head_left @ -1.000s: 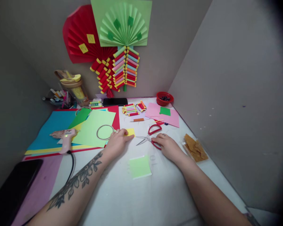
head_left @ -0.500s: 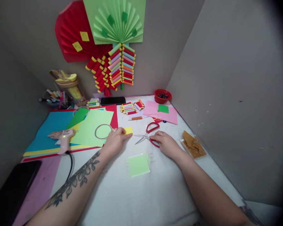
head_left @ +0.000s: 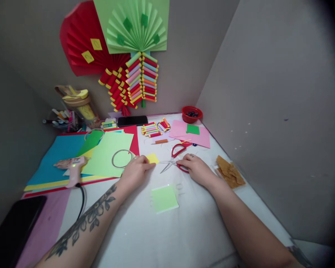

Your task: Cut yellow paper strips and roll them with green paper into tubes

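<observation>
My left hand (head_left: 136,169) is closed on a small yellow piece of paper (head_left: 153,158), pinched at its left side by thumb and fingers. Facing it, my right hand (head_left: 194,166) has its fingers on the near red handle of the scissors (head_left: 171,162), which lie on the white table. Their blades are spread apart and point left, with the upper tip close to the paper's edge. Nearer to me lies a light green square (head_left: 164,198) with a clear, see-through border. My right fingertips partly cover the near handle loop.
Coloured sheets (head_left: 108,156) with metal rings and a pink glue gun (head_left: 75,169) are on the left. Small paper rolls (head_left: 150,129), a brown pencil-like stick (head_left: 160,141) and a red bowl (head_left: 192,114) stand behind. A brown crumpled packet (head_left: 229,172) lies right.
The yellow paper has turned slightly and shifted a little towards me with my left hand. My right hand stays at the scissors. The camera view has shifted slightly.
</observation>
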{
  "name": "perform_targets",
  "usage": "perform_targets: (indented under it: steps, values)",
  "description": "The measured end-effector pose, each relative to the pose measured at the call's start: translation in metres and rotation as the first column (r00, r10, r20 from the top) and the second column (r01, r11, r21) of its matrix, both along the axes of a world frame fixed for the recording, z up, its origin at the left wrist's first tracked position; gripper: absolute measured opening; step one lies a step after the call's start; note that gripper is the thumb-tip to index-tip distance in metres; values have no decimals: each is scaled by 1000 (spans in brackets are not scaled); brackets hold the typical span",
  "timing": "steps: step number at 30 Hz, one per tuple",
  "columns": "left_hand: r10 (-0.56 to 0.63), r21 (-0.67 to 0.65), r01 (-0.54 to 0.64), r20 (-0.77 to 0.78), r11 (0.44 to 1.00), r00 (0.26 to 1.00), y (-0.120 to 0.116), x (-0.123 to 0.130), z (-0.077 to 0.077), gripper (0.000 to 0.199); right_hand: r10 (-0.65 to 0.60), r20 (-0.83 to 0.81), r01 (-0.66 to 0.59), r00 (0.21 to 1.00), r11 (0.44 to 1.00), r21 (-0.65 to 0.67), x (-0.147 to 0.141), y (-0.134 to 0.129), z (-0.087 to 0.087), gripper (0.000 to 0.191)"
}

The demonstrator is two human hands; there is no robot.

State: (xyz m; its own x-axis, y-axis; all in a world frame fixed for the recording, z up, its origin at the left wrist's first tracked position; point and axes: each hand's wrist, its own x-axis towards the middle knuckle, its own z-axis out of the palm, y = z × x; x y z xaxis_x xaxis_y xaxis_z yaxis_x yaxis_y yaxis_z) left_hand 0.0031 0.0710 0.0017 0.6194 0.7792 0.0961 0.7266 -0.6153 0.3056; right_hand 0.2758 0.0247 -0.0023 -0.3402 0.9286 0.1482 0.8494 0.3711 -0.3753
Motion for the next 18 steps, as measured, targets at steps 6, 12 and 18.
perform_targets:
  steps: [6,12,18]
  values:
    - [-47,-2,47,-61,999,997,5,-6,5,35,14,-21,-14,1000,1000,-10,-1,3,0,46]
    - [-49,-40,45,-110,998,993,5,-7,7,36,49,-98,-50,994,999,-17,3,2,-3,45]
    - [-53,-53,48,-90,997,995,6,-8,5,36,50,-153,-53,987,999,-13,0,1,-1,42]
